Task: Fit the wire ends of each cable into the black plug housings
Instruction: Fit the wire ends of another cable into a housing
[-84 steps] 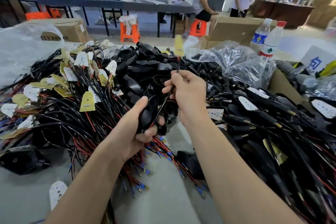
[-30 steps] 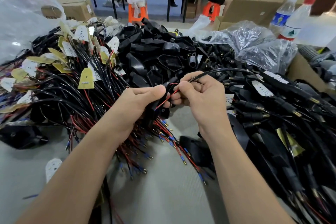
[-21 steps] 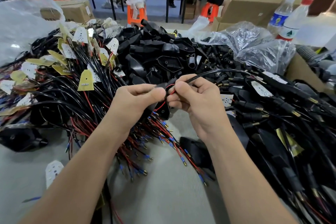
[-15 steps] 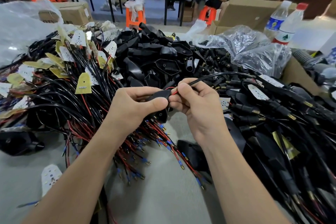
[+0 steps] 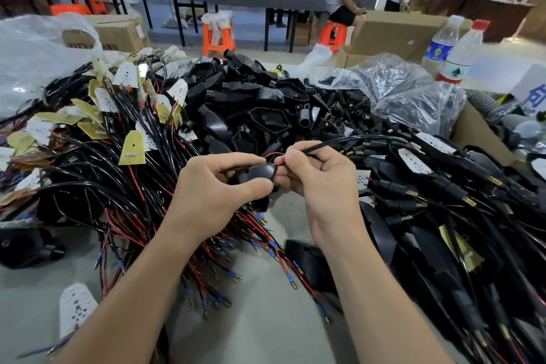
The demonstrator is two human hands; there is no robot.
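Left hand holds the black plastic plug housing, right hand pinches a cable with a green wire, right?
No: the head view shows a thin red wire, not green. The left hand holds the black plastic plug housing; the right hand pinches the black cable.

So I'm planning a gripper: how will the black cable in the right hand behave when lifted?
Probably floppy: the black cable arcs loosely away from the right hand. Its red wire loops, so likely bendy. Likely light, since fingertips alone pinch it.
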